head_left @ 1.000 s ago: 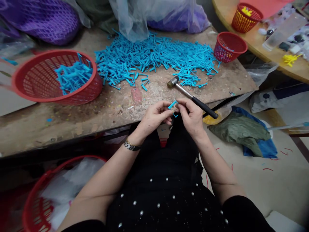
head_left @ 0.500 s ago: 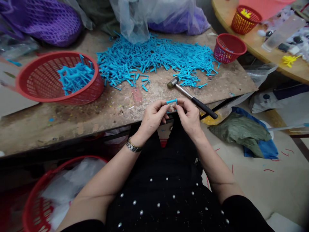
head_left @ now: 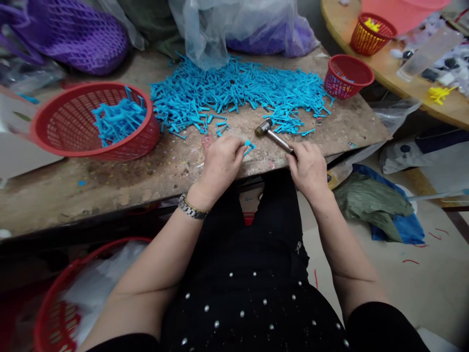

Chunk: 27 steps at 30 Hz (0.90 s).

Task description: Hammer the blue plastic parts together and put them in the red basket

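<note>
Between the thumb and fingers of my left hand point(head_left: 223, 164) is a small blue plastic piece point(head_left: 249, 146), held at the worktable's front edge. My right hand point(head_left: 309, 168) is closed around the black handle of a hammer point(head_left: 279, 140). The hammer lies on the table, its head point(head_left: 264, 127) pointing to the pile. Behind both hands spreads a large heap of blue plastic pieces point(head_left: 234, 85). To the left, a red basket point(head_left: 47, 139) holds more blue pieces, joined or tangled together point(head_left: 119, 120).
A small red basket point(head_left: 351, 88) stands at the worktable's point(head_left: 154, 171) right end. Plastic bags point(head_left: 269, 36) and a purple mesh item point(head_left: 84, 41) lie at the back. A round table point(head_left: 388, 68) is at the right. Below left stands a red basket with clear bags point(head_left: 106, 278).
My right hand has left the blue piece, moved right and closed on the hammer's handle. My left hand has carried the piece slightly left and forward over the table.
</note>
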### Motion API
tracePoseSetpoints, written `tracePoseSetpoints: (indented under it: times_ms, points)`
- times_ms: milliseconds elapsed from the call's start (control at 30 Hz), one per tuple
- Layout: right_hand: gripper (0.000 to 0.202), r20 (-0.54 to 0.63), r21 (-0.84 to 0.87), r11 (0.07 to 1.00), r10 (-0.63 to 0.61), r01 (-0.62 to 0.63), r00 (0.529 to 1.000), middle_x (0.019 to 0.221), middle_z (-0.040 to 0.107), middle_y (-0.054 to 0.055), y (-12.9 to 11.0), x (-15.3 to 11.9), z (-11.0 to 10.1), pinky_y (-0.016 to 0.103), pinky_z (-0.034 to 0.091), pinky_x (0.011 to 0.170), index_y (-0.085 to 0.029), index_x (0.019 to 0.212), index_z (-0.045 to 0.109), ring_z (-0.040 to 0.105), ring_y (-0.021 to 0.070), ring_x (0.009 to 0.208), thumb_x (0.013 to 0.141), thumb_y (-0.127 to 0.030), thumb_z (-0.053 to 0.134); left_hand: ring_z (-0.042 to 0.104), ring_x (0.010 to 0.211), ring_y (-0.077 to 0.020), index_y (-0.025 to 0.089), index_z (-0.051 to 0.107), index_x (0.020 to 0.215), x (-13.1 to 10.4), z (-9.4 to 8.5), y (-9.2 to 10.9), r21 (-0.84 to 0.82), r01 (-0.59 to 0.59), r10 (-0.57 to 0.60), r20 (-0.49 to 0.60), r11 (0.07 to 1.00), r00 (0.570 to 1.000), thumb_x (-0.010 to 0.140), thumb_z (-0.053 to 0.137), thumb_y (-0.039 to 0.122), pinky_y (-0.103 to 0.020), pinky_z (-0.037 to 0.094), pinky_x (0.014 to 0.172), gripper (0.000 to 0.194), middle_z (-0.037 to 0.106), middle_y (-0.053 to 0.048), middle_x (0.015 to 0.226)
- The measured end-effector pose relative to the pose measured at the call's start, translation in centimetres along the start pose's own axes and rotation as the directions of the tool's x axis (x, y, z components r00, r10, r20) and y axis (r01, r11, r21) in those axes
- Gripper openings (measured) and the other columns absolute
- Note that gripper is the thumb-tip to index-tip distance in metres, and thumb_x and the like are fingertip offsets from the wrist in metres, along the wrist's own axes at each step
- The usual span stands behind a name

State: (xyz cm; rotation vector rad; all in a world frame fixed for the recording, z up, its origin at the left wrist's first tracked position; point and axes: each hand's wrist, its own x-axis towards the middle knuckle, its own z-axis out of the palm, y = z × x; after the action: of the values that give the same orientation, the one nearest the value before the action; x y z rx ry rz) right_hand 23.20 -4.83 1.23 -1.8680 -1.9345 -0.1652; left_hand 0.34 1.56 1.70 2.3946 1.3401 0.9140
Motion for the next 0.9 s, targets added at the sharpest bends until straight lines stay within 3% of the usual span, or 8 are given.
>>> tracePoseSetpoints:
  times_ms: [167, 367, 533, 700, 900]
  points:
    - [0.019, 0.093, -0.207, 0.978, 0.028, -0.009, 0.995, 0.108, 0.066, 0.015, 1.1, 0.6, -0.3, 0.039, 0.042, 0.077, -0.018, 0.107, 0.067, 0.054, 0.0309, 0.101, 0.096, -0.027, 0.053, 0.064, 0.095, -0.0242, 0.020, 0.064, 0.083, 1.0, 1.2, -0.1, 0.128, 0.001, -0.008, 0.051, 0.992, 0.999, 0.096, 0.053, 0.018, -0.037, 0.051, 0.086, 0.017, 0.069, -0.010, 0.094]
    - [0.018, 0.161, -0.245, 0.969, 0.023, 0.018, 0.987, 0.108, 0.066, 0.015, 1.8, 1.3, 0.3, 0.037, 0.038, 0.075, -0.017, 0.106, 0.065, 0.053, 0.0301, 0.100, 0.097, -0.025, 0.051, 0.063, 0.100, -0.0258, 0.018, 0.065, 0.085, 1.5, 2.0, 0.0, 0.153, 0.022, -0.034, 0.074, 0.988, 0.997, 0.098, 0.052, 0.018, -0.040, 0.050, 0.092, 0.018, 0.068, -0.012, 0.099]
    - [0.020, 0.146, -0.242, 0.969, -0.021, 0.057, 0.989, 0.108, 0.067, 0.016, 2.2, 1.4, 1.1, 0.038, 0.039, 0.079, -0.015, 0.105, 0.064, 0.055, 0.0296, 0.099, 0.098, -0.023, 0.047, 0.064, 0.101, -0.0254, 0.017, 0.065, 0.087, 1.2, 1.8, -0.1, 0.123, 0.030, -0.043, 0.104, 0.992, 0.994, 0.100, 0.051, 0.021, -0.040, 0.051, 0.092, 0.019, 0.068, -0.013, 0.100]
    - [0.023, 0.087, -0.128, 0.991, -0.028, 0.039, 0.996, 0.105, 0.066, 0.015, 2.5, 0.8, 1.1, 0.038, 0.043, 0.080, -0.016, 0.104, 0.064, 0.057, 0.0276, 0.093, 0.098, -0.024, 0.043, 0.064, 0.095, -0.0239, 0.017, 0.066, 0.089, 0.7, 2.0, -0.6, 0.105, 0.001, -0.009, 0.076, 0.994, 0.997, 0.100, 0.051, 0.021, -0.038, 0.052, 0.089, 0.019, 0.067, -0.011, 0.096]
    - [0.021, 0.105, 0.260, 0.965, -0.038, 0.009, 0.994, 0.101, 0.069, 0.010, 1.8, -0.5, -0.3, 0.037, 0.049, 0.085, -0.020, 0.103, 0.063, 0.062, 0.0252, 0.096, 0.095, -0.026, 0.045, 0.063, 0.092, -0.0237, 0.017, 0.066, 0.086, 0.6, 2.5, -0.8, 0.102, -0.001, -0.006, 0.063, 0.995, 0.998, 0.099, 0.051, 0.019, -0.037, 0.051, 0.087, 0.020, 0.067, -0.010, 0.092]
